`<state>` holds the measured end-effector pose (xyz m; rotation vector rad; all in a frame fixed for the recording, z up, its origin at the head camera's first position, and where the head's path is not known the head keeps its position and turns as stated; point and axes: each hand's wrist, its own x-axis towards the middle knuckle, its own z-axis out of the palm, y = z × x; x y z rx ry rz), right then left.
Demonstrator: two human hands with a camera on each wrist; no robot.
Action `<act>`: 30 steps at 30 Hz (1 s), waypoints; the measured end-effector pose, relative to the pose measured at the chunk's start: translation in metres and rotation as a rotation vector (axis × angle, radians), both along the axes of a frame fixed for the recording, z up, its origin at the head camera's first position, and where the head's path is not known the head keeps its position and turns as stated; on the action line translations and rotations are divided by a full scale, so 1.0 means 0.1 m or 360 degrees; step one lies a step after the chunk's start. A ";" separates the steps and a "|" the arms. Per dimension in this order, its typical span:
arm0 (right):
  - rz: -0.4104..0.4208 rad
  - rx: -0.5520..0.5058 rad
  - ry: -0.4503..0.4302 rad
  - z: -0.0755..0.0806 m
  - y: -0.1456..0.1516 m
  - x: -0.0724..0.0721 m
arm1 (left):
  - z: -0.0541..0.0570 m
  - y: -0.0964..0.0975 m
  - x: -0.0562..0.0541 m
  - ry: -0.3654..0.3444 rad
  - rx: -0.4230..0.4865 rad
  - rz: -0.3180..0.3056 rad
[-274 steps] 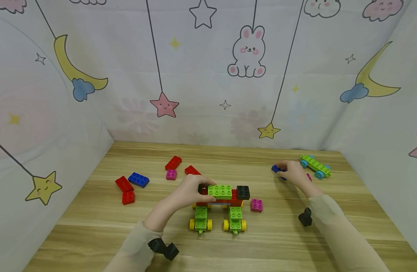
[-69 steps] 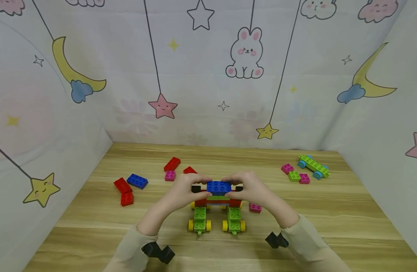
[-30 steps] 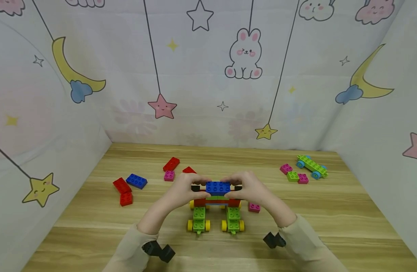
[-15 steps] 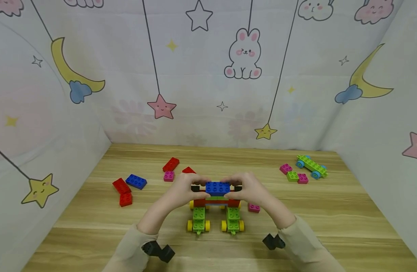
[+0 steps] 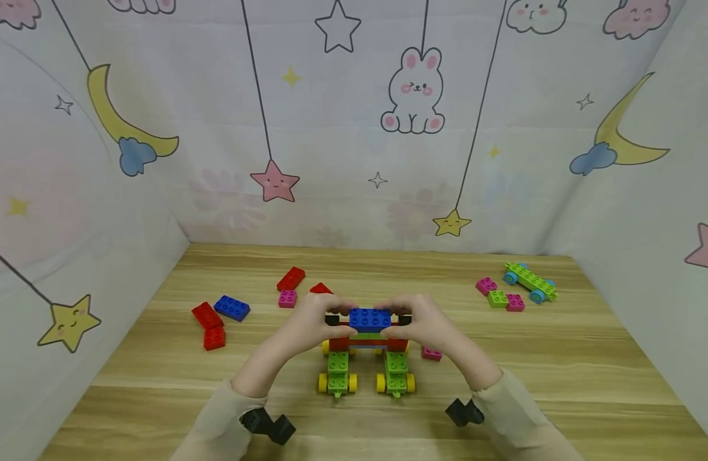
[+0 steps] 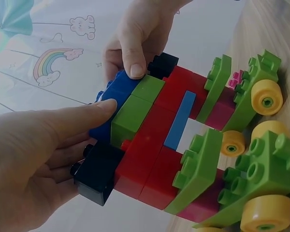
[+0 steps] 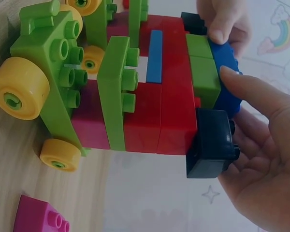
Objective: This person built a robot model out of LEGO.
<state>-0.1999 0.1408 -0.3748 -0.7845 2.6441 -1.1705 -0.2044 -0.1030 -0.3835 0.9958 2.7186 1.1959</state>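
You have both hands at the centre of the frame in the head view, at the two ends of a blue brick (image 5: 370,319). Your left hand (image 5: 316,323) pinches its left end, thumb on the near face and fingers behind; your right hand (image 5: 419,320) pinches the right end the same way. The blue brick lies across two lime bricks (image 6: 135,118) at the top of your stacked build, between two black bricks (image 6: 99,171); whether it is fully seated you cannot tell. Beneath are red bricks (image 6: 147,150), standing over lime wheeled bases (image 5: 337,382) with yellow wheels on the wooden table (image 5: 365,429).

As for markings, the stud tops are too small to read; the cloth backdrop (image 5: 342,128) carries printed pictures, with a winking rabbit (image 5: 416,89) at upper centre.

At centre left of the frame you have a loose blue brick (image 5: 232,308) beside red pieces (image 5: 207,315). At centre right, a lime car base (image 5: 530,282) with blue wheels lies near two pink bricks (image 5: 487,285) and a small lime brick (image 5: 498,299).
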 end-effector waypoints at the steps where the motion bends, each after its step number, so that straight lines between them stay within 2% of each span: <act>1: 0.0000 -0.0003 -0.0001 0.00 0.00 0.00 | 0.00 0.00 0.00 0.0001 -0.0004 0.0005; 14: -0.0007 -0.0077 -0.0009 -0.08 0.03 0.00 | -0.03 -0.01 0.02 -0.0024 -0.0012 -0.0005; 24: -0.0010 -0.0118 0.0020 -0.13 0.05 -0.02 | -0.01 0.00 0.02 0.0123 -0.0141 -0.0024; 30: 0.0013 -0.0124 0.0074 -0.13 0.05 -0.01 | -0.02 -0.03 0.03 0.0192 -0.0170 -0.0052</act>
